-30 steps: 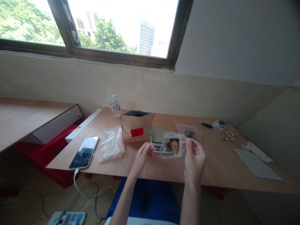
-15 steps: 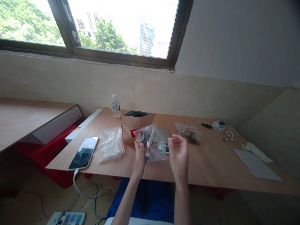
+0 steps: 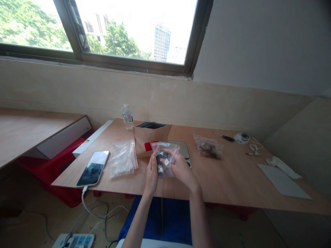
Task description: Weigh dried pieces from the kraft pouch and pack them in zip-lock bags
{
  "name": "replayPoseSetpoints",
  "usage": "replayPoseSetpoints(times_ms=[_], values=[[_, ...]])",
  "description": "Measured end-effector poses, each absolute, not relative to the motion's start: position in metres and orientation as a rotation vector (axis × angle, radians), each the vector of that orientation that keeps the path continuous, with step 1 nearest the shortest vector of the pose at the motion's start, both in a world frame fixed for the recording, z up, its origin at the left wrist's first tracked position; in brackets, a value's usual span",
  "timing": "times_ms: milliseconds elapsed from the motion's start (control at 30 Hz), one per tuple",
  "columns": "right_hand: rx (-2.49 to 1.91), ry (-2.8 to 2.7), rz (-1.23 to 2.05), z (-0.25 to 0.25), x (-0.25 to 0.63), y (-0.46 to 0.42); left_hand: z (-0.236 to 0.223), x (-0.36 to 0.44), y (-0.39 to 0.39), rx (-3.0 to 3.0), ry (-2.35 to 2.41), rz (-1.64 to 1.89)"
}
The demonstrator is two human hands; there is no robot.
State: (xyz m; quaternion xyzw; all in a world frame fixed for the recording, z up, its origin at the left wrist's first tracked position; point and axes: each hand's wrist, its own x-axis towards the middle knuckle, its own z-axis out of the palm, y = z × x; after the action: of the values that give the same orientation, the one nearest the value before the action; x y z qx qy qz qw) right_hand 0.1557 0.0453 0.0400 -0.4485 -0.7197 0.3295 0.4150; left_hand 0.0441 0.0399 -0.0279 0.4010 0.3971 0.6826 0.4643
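Both of my hands hold a small clear zip bag (image 3: pixel 163 155) with a red seal strip and dark pieces inside, just above the wooden table (image 3: pixel 232 179). My left hand (image 3: pixel 151 173) grips its lower left side, fingers closed. Fingers of my right hand (image 3: pixel 181 167) pinch the bag's right side. Right behind the bag stands a brown paper pouch (image 3: pixel 150 137) with a red label, and a small scale (image 3: pixel 183 148) lies beside it.
A stack of clear zip bags (image 3: pixel 122 158) and a phone (image 3: pixel 93 168) on a cable lie to the left. A water bottle (image 3: pixel 127 117) stands at the back. Another filled zip bag (image 3: pixel 208 147), a screwdriver (image 3: pixel 224 137), a tape roll (image 3: pixel 241 137) and papers (image 3: pixel 281 181) are on the right.
The bag passed from my right hand into my left and came nearer to me. My right hand then closed on its right side, so both hands hold it.
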Motion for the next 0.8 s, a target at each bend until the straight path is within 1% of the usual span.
replayPoseSetpoints(times_ms=[100,267,433,633,700,800], values=[[-1.132,-1.837,0.82,0.045,0.155,0.047,-0.027,0.045,0.039,0.992,0.973,1.692],[-1.164,-1.886,0.916,0.039,0.155,0.057,-0.034,0.043,0.041,0.896,1.022,1.659],[-1.128,-1.894,0.865,0.036,0.154,0.065,-0.04,0.04,0.045,0.861,1.026,1.715],[-0.982,-1.847,1.093,0.04,0.148,0.065,-0.035,0.038,0.046,0.721,1.007,1.729],[-1.003,-1.793,1.079,0.04,0.149,0.067,-0.034,0.037,0.046,0.664,1.009,1.762],[-1.007,-1.701,0.973,0.043,0.154,0.072,-0.037,0.032,0.048,0.654,1.015,1.756]])
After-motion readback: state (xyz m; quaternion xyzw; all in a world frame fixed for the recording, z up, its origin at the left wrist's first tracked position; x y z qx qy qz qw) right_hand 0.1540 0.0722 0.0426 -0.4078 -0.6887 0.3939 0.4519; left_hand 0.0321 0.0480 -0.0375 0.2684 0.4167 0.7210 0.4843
